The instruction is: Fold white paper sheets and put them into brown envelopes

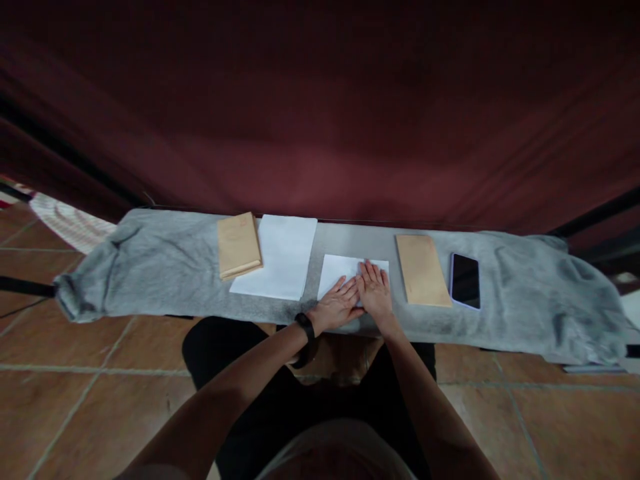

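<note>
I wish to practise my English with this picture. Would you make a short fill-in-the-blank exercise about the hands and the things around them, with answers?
1. The left hand and the right hand rest on a paper sheet whose colour is ____.
2. The black wristband is worn on the ____ wrist.
3. A flat brown rectangular item lies ____ the right hand and the smartphone.
4. The cloth beneath these things is ____.

Missing words: white; left; between; grey.

Grey cloth (160, 267): rumpled at both ends
Phone (465, 281): lilac edge, dark screen up — lying on it
Backdrop (320, 133): dark red
Floor (55, 343): brown tiles — pale joints
</note>
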A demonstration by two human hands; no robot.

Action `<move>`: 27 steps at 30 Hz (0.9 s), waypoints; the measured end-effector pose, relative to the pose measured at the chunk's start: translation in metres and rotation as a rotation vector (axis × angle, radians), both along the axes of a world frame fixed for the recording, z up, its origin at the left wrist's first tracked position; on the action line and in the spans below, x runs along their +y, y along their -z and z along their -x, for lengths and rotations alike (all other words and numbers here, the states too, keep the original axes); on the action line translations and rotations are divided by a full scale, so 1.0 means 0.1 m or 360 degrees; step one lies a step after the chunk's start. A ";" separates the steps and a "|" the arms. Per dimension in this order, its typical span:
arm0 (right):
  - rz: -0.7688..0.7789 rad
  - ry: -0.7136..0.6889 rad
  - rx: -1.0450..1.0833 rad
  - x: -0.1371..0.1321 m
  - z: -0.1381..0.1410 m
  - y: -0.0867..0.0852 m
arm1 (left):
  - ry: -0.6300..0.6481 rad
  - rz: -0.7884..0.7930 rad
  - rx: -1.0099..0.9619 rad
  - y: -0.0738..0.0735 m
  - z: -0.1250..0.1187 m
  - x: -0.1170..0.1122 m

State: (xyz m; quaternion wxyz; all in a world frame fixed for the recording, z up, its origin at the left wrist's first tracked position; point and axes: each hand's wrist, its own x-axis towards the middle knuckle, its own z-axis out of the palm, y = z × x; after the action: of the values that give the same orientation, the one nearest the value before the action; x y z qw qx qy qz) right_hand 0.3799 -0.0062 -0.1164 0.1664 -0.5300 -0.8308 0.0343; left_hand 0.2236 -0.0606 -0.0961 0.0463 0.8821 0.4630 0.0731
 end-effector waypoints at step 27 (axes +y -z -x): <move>-0.0178 0.0225 0.0050 -0.30 -0.20 0.06 | -0.0572 -0.0079 -0.0051 0.02 0.17 -0.25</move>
State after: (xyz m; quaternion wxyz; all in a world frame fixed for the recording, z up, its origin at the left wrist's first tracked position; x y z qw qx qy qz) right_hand 0.3994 -0.0365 -0.1224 0.2107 -0.5765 -0.7893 -0.0156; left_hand 0.2071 -0.0860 -0.0982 0.0180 0.7847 0.6105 0.1056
